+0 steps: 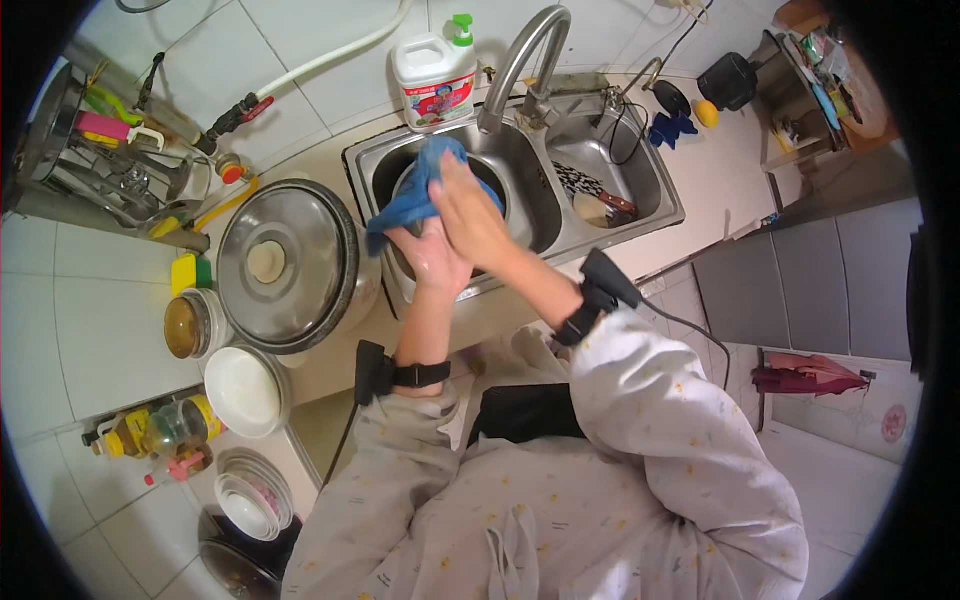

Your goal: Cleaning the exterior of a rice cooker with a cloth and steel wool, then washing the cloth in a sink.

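A wet-looking blue cloth [431,184] is between and behind my two hands, above the left basin [536,217] of a double stainless-steel sink. My left hand [439,259] has its palm turned up, and its fingers are partly hidden by the cloth and the other hand. Across them lies my right hand [469,214], fingers stretched out and pressed against the cloth. Beneath, a round metal bowl [491,169] sits in the basin, mostly covered. A curved metal faucet [517,60] arches over the sink behind the hands.
A lidded pot [289,266] stands left of the sink. Behind is a white detergent jug [435,82] with a green pump. The right basin holds a wooden-handled knife [619,202]. White bowls [244,390] and several bottles [169,427] line the left counter.
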